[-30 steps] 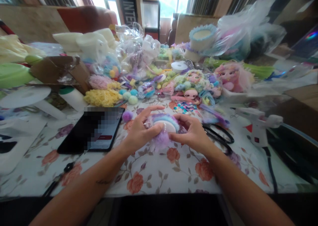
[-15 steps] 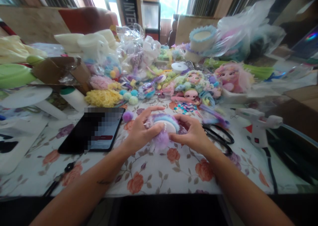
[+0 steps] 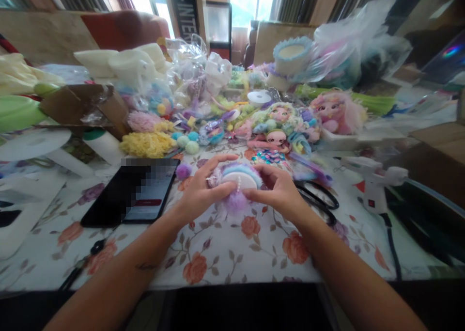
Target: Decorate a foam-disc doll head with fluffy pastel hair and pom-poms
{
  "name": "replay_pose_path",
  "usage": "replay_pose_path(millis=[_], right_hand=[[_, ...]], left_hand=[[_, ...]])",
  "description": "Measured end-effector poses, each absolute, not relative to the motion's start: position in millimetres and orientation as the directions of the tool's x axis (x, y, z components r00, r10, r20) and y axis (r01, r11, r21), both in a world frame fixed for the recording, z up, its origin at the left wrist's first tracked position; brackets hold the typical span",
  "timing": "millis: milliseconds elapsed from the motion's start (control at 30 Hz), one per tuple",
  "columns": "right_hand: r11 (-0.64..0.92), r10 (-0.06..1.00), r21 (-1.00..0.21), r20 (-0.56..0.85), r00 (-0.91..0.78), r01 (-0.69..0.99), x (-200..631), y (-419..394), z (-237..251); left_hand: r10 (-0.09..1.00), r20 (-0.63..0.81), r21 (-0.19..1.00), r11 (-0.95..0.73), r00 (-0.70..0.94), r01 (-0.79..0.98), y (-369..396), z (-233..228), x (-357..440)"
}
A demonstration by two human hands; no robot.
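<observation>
Floral cloth covers the table, front edge bare, back half heaped with craft stuff. Left edge: white spool, brown cardboard box behind it. Dark tablet lies flat left of centre, screen lit, yellow fluff pile and a small purple pompom near its far corner. Left hand grips the fluffy round piece from its left side, thumb and fingers closed on the rim, index finger stretched over the top. Piece sits at table centre, just off the cloth, white disc face up, blue and lilac fur trim round it, purple tuft hanging below. Right hand pinches its right rim, fingers curled tight. Trim looks mostly on; bead edging seems partial, hard to tell. Black scissors lie just right of the hands, white glue gun toward the right edge, doll heads behind
</observation>
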State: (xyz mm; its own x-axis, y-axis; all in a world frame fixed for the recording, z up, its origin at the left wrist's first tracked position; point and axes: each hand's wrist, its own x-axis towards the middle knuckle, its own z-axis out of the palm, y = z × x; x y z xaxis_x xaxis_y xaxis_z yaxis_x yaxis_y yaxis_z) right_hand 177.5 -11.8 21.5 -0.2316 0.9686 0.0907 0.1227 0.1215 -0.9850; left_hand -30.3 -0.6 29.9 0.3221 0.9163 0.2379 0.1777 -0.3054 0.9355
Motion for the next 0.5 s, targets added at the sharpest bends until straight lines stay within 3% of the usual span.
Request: replay_pose_path(millis=[500], right_hand=[[0.109,0.969,-0.991,0.088,-0.229,0.080,177.1,-11.2,19.6]], left_hand=[[0.923,0.226,0.951,-0.279,0.311,0.136,-0.3,29.2,-30.4]])
